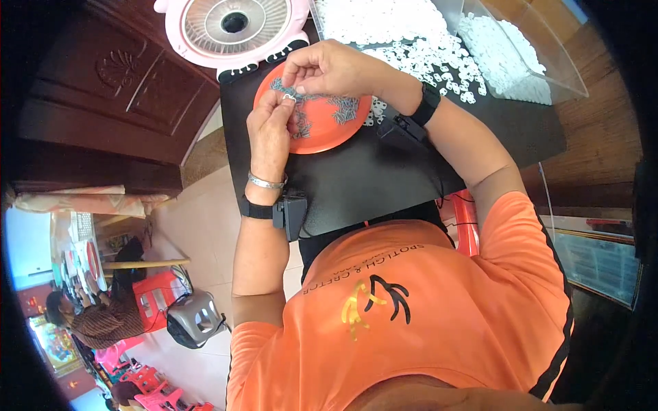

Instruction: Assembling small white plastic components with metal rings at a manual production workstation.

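Over the orange plate (pixel 325 140), my left hand (pixel 269 130) pinches a small white plastic piece (pixel 289 98) between thumb and fingertips. My right hand (pixel 339 68) reaches in from the right, its fingers closed together just above that piece; what they hold, if anything, is too small to make out. Loose grey screws (pixel 345 109) lie in a heap on the plate's right side. More screws (pixel 301 127) are spread on its left side, partly hidden by my hands.
A pink fan (pixel 236 24) stands beyond the plate. Loose white pieces (pixel 439 68) cover the black table (pixel 384 175) at the far right, beside clear bins (pixel 507 61) full of them. Black devices are strapped to both wrists. Another person (pixel 103 322) is at the far left.
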`<state>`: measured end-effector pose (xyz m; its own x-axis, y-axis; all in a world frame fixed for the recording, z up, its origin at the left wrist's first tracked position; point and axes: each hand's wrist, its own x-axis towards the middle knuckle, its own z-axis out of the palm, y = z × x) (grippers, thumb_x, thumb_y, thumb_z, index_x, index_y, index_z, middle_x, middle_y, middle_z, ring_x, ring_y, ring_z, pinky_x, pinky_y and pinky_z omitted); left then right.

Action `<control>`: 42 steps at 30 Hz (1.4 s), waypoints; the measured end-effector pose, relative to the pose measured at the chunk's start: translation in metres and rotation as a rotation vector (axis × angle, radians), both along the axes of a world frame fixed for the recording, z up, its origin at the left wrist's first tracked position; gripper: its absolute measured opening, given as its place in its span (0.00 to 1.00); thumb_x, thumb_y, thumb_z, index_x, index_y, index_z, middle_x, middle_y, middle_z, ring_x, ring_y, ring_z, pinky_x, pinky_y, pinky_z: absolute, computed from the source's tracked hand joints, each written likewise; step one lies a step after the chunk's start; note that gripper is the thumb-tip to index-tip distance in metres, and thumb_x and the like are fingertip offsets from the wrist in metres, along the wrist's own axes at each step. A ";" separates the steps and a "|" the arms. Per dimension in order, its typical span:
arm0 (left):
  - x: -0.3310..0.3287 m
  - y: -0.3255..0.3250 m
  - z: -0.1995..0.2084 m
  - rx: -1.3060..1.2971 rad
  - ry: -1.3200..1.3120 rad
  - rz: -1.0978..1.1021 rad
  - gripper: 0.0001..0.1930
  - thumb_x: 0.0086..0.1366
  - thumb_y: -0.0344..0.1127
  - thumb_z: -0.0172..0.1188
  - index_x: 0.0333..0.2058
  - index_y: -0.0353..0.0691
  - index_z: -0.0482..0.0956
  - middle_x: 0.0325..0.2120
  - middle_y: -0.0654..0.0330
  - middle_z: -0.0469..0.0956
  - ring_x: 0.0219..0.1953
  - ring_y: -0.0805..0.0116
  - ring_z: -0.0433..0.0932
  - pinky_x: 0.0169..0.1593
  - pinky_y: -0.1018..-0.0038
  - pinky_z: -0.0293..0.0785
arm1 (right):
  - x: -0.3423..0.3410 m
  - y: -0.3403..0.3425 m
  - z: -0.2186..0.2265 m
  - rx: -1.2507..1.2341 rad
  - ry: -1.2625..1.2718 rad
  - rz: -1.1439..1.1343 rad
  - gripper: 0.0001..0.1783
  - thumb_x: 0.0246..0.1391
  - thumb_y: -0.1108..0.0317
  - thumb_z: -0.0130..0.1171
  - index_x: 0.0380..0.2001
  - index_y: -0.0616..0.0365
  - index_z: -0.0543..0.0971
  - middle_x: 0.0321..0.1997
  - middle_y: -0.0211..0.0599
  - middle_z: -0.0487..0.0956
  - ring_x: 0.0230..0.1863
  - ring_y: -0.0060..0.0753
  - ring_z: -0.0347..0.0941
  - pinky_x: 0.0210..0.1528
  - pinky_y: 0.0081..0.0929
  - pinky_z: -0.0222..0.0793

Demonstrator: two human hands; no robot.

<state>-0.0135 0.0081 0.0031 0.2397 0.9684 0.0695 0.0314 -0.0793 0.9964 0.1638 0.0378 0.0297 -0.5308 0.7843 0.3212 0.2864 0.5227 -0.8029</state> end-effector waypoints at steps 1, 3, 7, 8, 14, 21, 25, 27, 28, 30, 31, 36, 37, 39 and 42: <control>0.000 0.000 -0.001 -0.005 -0.004 0.001 0.07 0.60 0.29 0.49 0.24 0.37 0.69 0.15 0.69 0.66 0.17 0.82 0.62 0.21 0.83 0.57 | -0.001 -0.001 0.000 0.000 -0.001 0.000 0.08 0.47 0.75 0.56 0.33 0.63 0.76 0.28 0.29 0.75 0.31 0.17 0.70 0.37 0.17 0.68; 0.000 0.001 -0.002 -0.012 -0.006 0.002 0.07 0.60 0.29 0.49 0.23 0.37 0.69 0.15 0.69 0.66 0.17 0.82 0.62 0.21 0.84 0.57 | -0.002 -0.002 0.000 -0.034 0.041 0.044 0.08 0.47 0.76 0.57 0.33 0.63 0.76 0.28 0.29 0.75 0.31 0.17 0.70 0.36 0.17 0.69; 0.001 0.002 -0.003 0.012 0.024 -0.001 0.07 0.60 0.29 0.49 0.22 0.37 0.70 0.14 0.69 0.66 0.17 0.82 0.62 0.21 0.83 0.57 | -0.001 0.001 -0.004 -0.058 0.013 0.018 0.08 0.47 0.76 0.57 0.33 0.63 0.76 0.28 0.29 0.75 0.31 0.17 0.70 0.36 0.17 0.69; 0.000 0.002 -0.003 0.021 0.019 -0.007 0.08 0.60 0.29 0.49 0.22 0.37 0.70 0.14 0.69 0.66 0.17 0.82 0.62 0.21 0.83 0.57 | -0.002 0.001 -0.004 -0.043 0.021 0.031 0.08 0.47 0.76 0.56 0.33 0.63 0.76 0.28 0.29 0.75 0.31 0.17 0.70 0.36 0.17 0.69; 0.002 -0.001 -0.001 -0.006 0.030 0.005 0.08 0.60 0.29 0.49 0.22 0.38 0.69 0.14 0.69 0.65 0.17 0.82 0.61 0.21 0.83 0.56 | -0.003 -0.002 -0.001 -0.025 0.030 0.071 0.07 0.48 0.76 0.56 0.33 0.63 0.76 0.28 0.29 0.75 0.31 0.17 0.70 0.36 0.17 0.68; 0.004 -0.003 -0.003 -0.015 -0.015 0.001 0.08 0.61 0.29 0.49 0.22 0.38 0.69 0.14 0.69 0.65 0.17 0.82 0.61 0.21 0.83 0.57 | -0.003 -0.004 -0.002 -0.005 0.009 0.063 0.08 0.48 0.75 0.56 0.33 0.63 0.76 0.27 0.29 0.76 0.30 0.17 0.70 0.35 0.17 0.68; 0.006 -0.005 -0.004 0.010 -0.018 0.010 0.08 0.61 0.29 0.49 0.22 0.38 0.68 0.14 0.69 0.65 0.17 0.82 0.61 0.22 0.83 0.57 | -0.004 -0.002 -0.004 -0.009 -0.006 0.060 0.07 0.48 0.76 0.56 0.33 0.62 0.76 0.27 0.29 0.76 0.30 0.16 0.70 0.35 0.17 0.68; 0.006 -0.006 -0.005 0.022 -0.024 0.021 0.08 0.61 0.29 0.49 0.22 0.38 0.68 0.15 0.69 0.65 0.17 0.82 0.61 0.22 0.83 0.57 | -0.005 -0.002 -0.003 0.001 -0.016 0.059 0.07 0.48 0.76 0.55 0.33 0.63 0.76 0.27 0.29 0.76 0.29 0.17 0.70 0.35 0.17 0.68; 0.006 -0.007 -0.005 0.022 -0.056 0.027 0.08 0.61 0.29 0.49 0.22 0.38 0.68 0.15 0.69 0.65 0.17 0.82 0.61 0.22 0.83 0.57 | -0.006 -0.002 -0.002 0.001 -0.015 0.061 0.07 0.48 0.76 0.55 0.33 0.63 0.76 0.27 0.29 0.76 0.29 0.17 0.70 0.35 0.17 0.68; 0.008 -0.008 -0.006 0.022 -0.090 0.026 0.08 0.61 0.29 0.49 0.22 0.38 0.69 0.15 0.69 0.65 0.18 0.82 0.62 0.22 0.83 0.58 | -0.005 -0.004 0.000 0.006 -0.026 0.049 0.07 0.47 0.76 0.56 0.33 0.63 0.76 0.27 0.29 0.76 0.30 0.17 0.71 0.35 0.18 0.69; 0.007 -0.007 -0.007 0.044 -0.086 0.036 0.07 0.61 0.28 0.49 0.23 0.37 0.69 0.15 0.69 0.65 0.18 0.82 0.62 0.22 0.83 0.58 | -0.005 -0.003 -0.002 0.007 -0.026 0.046 0.07 0.47 0.76 0.56 0.33 0.63 0.76 0.27 0.29 0.76 0.30 0.17 0.71 0.35 0.18 0.69; 0.008 -0.006 -0.005 0.061 -0.043 0.053 0.07 0.61 0.29 0.50 0.23 0.37 0.71 0.16 0.70 0.66 0.18 0.82 0.62 0.22 0.84 0.58 | -0.004 0.001 -0.013 0.030 0.049 0.072 0.08 0.45 0.77 0.57 0.33 0.63 0.76 0.28 0.31 0.77 0.30 0.18 0.72 0.36 0.19 0.70; 0.007 -0.007 -0.002 0.022 -0.048 0.035 0.07 0.60 0.28 0.50 0.23 0.38 0.72 0.17 0.70 0.66 0.18 0.82 0.62 0.22 0.84 0.58 | -0.003 0.001 -0.014 0.035 0.044 0.050 0.08 0.45 0.77 0.57 0.33 0.63 0.76 0.28 0.31 0.77 0.30 0.18 0.72 0.36 0.19 0.70; 0.001 -0.005 -0.002 0.008 -0.013 0.006 0.07 0.59 0.28 0.49 0.23 0.38 0.71 0.17 0.70 0.66 0.19 0.82 0.63 0.23 0.84 0.58 | -0.007 0.001 -0.011 0.083 0.003 0.044 0.08 0.44 0.77 0.57 0.32 0.63 0.77 0.29 0.32 0.78 0.30 0.19 0.72 0.36 0.20 0.70; 0.001 -0.006 -0.003 0.024 0.014 -0.023 0.07 0.59 0.29 0.48 0.24 0.37 0.72 0.17 0.70 0.66 0.19 0.82 0.63 0.23 0.84 0.58 | -0.006 -0.003 -0.006 0.094 -0.049 0.010 0.09 0.43 0.77 0.56 0.32 0.62 0.77 0.29 0.33 0.79 0.30 0.21 0.73 0.35 0.21 0.70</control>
<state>-0.0127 0.0022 0.0003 0.2634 0.9605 0.0894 0.0433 -0.1043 0.9936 0.1577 0.0352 0.0240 -0.5558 0.7463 0.3662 0.3187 0.5981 -0.7353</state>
